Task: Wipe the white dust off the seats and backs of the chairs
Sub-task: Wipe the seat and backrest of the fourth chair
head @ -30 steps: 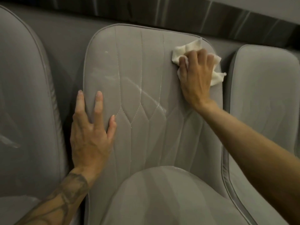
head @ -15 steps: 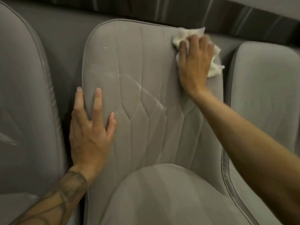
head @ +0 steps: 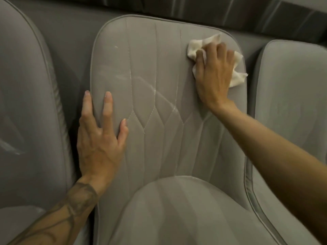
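Note:
The middle grey chair's backrest fills the view, with white dust streaks across its stitched centre and a small white speck near the upper left. My right hand holds a crumpled white cloth against the backrest's upper right corner; a fold of cloth shows between my fingers. My left hand rests flat on the backrest's left edge, fingers spread and straight. The chair's seat lies below, between my forearms.
Matching grey chairs stand close on either side, the left chair bearing white marks low on its back and the right chair partly behind my right forearm. A dark striped wall runs behind the chair tops.
My right hand slid the cloth up to the backrest's top edge, then came back down a little. My left hand has stayed in place on the left edge.

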The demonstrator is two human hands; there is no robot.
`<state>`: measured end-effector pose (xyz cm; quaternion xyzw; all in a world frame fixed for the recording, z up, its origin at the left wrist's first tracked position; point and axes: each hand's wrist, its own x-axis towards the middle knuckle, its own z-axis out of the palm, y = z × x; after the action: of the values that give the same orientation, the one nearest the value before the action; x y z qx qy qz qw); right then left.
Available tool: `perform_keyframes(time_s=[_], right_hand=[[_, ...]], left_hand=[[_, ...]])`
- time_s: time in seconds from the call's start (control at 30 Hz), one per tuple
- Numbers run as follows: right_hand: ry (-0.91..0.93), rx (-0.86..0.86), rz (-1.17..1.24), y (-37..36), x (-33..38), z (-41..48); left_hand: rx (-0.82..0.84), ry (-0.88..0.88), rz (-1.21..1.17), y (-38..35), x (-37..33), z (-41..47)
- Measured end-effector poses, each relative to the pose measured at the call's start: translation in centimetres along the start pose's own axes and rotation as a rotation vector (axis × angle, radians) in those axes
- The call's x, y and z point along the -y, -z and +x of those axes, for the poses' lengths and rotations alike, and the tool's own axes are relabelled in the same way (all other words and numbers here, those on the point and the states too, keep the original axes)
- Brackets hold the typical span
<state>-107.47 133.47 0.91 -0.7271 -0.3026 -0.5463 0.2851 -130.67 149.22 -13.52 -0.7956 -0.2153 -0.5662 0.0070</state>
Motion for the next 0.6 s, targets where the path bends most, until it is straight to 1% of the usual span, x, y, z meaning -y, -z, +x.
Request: perform_keyframes(time_s=[0.07, 0.1, 0.23, 0.3, 0.33, 0.37, 0.4, 0.47, 0.5, 0.53, 0.57, 0.6], right_hand=[[0.001, 0.036, 0.026, -0.3, 0.4, -3.9], [0.052, 0.083, 0.036, -0.2, 0.2, -7.0], [0.379, 0.382, 0.047, 1.2, -2.2, -19.0], [0.529, 0.474, 0.009, 1.9, -3.3, -20.7], [0.561, 0.475, -0.002, 1.8, -3.6, -19.8], [0.548, 0.444, -0.004, 1.5, -3.5, -18.2], [0.476, 0.382, 0.000, 1.1, -3.0, -16.0], [0.259, 0.198, -0.011, 0.2, -2.0, -11.4], [0.177, 0.133, -0.014, -0.2, -1.6, -10.3], [0.131, 0.103, -0.013, -0.4, -1.3, -10.3], [0.124, 0.105, 0.000, -0.7, -1.0, -11.5], [0.149, 0.142, 0.019, -0.8, -0.9, -13.7]], left_hand=[[-0.005, -0.001, -0.003, -0.1, 0.0, 0.0], [-0.005, 0.001, -0.003, -0.1, 0.0, 0.1], [-0.002, -0.011, -0.003, 0.0, 0.0, 0.1], [-0.003, -0.007, -0.007, 0.0, 0.0, 0.1], [-0.002, -0.006, -0.008, 0.1, 0.0, 0.1], [-0.001, -0.006, -0.009, 0.0, 0.0, 0.1], [-0.002, -0.006, -0.004, 0.0, 0.0, 0.1], [-0.007, -0.003, 0.011, -0.1, 0.1, 0.0], [-0.005, 0.001, 0.013, -0.2, 0.1, 0.0], [-0.002, 0.004, 0.012, -0.2, 0.1, 0.0], [-0.001, 0.006, 0.013, -0.2, 0.1, -0.1], [0.001, 0.005, 0.012, -0.2, 0.1, -0.1]])
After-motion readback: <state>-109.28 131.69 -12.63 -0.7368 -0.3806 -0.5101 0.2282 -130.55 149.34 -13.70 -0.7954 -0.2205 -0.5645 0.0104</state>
